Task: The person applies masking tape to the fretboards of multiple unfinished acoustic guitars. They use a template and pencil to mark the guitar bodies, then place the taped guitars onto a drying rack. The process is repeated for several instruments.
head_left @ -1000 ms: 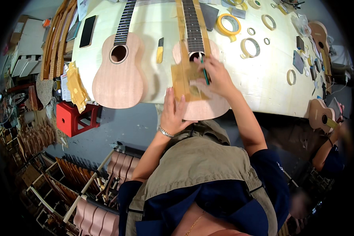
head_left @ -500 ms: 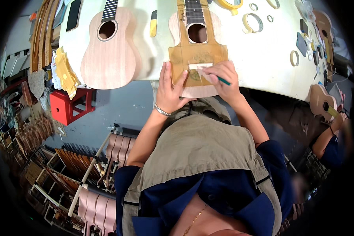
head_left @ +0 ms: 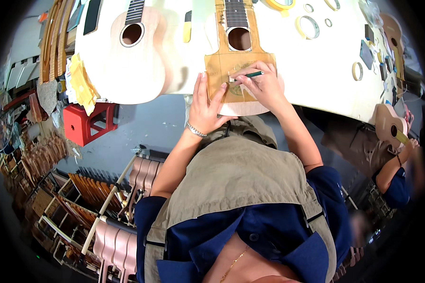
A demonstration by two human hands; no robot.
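Observation:
A small unfinished guitar-shaped body (head_left: 231,110) of pale wood, like a ukulele, lies at the table's front edge. Over its top is a see-through amber template (head_left: 217,63), cut around the sound hole and fretboard. My left hand (head_left: 204,106) rests on the template's left edge, fingers straight and spread, thumb toward the body's lower end. My right hand (head_left: 265,87) pinches a dark green pencil (head_left: 256,74) and leans over the template's slot. The fingers cover most of that slot, and the pencil's tip is hard to make out there.
Another unfinished ukulele (head_left: 139,66) lies to the left. Tape rolls (head_left: 308,27) and a yellow-and-black tool (head_left: 187,28) are on the table (head_left: 326,85). A red stool (head_left: 82,123) stands at lower left. At far right, another person's hand (head_left: 412,145) is by a ukulele (head_left: 387,123).
My right hand has moved left along the slot, covering more of it, and the pencil now slants up to the right. My left hand stays on the template. The view has shifted slightly.

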